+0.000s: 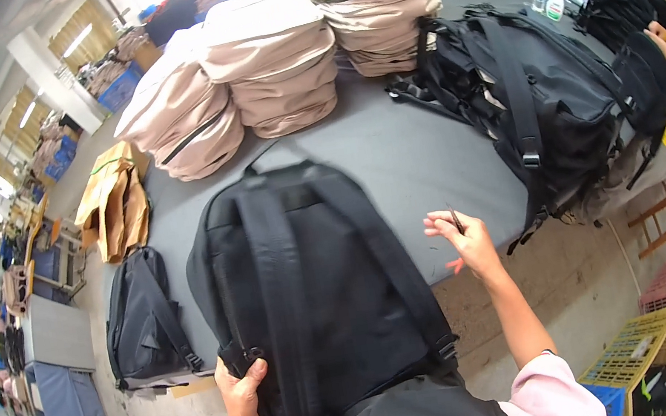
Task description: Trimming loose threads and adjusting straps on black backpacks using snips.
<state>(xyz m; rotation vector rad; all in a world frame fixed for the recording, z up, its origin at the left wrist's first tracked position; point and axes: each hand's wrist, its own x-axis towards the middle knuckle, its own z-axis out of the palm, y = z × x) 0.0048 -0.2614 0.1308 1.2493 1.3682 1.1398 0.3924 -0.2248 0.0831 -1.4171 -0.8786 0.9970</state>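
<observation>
"Holding anything with the left hand (243, 387)?"

"Yes, gripping the black backpack (335, 276) by its lower left edge. Showing the thumb over the fabric near a zip (232, 309); hiding most of the fingers behind."

"And with the right hand (468, 244)?"

"Pinching a thin dark tool (456, 221), too small to name for sure. Holding the other fingers loosely spread, apart from the backpack."

"Where to look for the backpack?"

"Right in front of the body, straps side up, partly over the grey desk (386, 157) and reaching past its near edge."

"And the long axis?"

"Running away from the body, leaning a little left toward the top handle (257, 157)."

"Which way from the right hand?"

"To the left, just across a gap, with the right shoulder strap (375, 232) as the nearest part. Closer with the left hand, though: already touching."

"Anything else about?"

"To the left, a smaller black backpack (143, 318); across the desk, stacks of beige bags (268, 63); to the right, a heap of black bags (544, 90)."
</observation>
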